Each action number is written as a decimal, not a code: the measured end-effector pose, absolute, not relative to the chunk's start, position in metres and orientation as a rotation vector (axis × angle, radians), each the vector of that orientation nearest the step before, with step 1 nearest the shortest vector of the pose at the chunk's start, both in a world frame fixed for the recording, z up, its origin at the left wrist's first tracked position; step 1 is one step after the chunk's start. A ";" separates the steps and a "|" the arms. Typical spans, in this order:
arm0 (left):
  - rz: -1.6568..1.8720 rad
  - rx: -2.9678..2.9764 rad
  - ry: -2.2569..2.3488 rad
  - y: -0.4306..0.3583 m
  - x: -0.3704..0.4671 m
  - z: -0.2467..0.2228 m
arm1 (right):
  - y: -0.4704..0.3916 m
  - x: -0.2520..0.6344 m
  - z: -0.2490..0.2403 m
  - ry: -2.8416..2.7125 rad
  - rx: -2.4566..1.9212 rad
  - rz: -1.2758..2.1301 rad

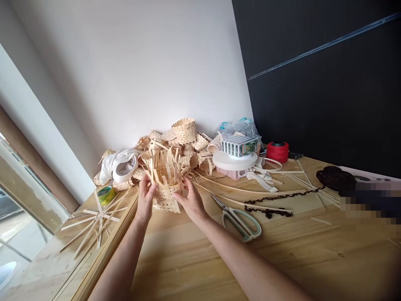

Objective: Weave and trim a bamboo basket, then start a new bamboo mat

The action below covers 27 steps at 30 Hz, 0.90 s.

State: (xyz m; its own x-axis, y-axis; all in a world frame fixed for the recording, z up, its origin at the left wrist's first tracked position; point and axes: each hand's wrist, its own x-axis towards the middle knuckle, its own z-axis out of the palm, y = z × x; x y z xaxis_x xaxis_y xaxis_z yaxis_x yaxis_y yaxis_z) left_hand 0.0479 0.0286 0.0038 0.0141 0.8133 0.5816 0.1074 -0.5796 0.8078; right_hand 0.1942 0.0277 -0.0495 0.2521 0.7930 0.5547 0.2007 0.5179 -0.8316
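Between my two hands stands a small woven basket [166, 200] of pale flat strips, its lower wall plaited and loose strip ends sticking up around the top. My left hand [145, 196] grips its left side, thumb toward me and the other fingers mostly hidden behind. On the right side, my right hand [191, 198] holds the wall with its thumb on the near face. Just right of that hand lies a pair of scissors [241, 223] with pale green handles, blades pointing away to the left.
Several woven baskets [184, 130] are heaped against the wall. Farther right are a white round stand [234, 161] with a box on it, a red thread spool [277, 153] and brown braided trim [282, 196]. Loose strips [100, 215], green tape [106, 195] and long slats [106, 251] lie left.
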 end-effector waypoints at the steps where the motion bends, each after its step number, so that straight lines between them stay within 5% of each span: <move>1: 1.609 1.757 0.939 0.027 0.050 0.000 | 0.027 0.195 -0.052 -1.309 -0.985 0.517; 21: 1.500 1.759 0.823 0.018 0.041 -0.007 | -0.003 0.201 -0.027 -1.451 -0.975 0.517; 27: 1.364 1.741 0.881 0.016 0.024 0.004 | -0.007 0.211 -0.014 -1.327 -0.880 0.272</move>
State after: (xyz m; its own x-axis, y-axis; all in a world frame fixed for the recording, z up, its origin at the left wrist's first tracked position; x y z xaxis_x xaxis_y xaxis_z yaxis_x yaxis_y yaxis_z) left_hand 0.0244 0.0159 0.0044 0.1977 0.8616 0.4675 0.0713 -0.4883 0.8698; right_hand 0.2112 -0.0067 -0.0137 0.2658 0.6356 0.7248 0.2991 0.6604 -0.6888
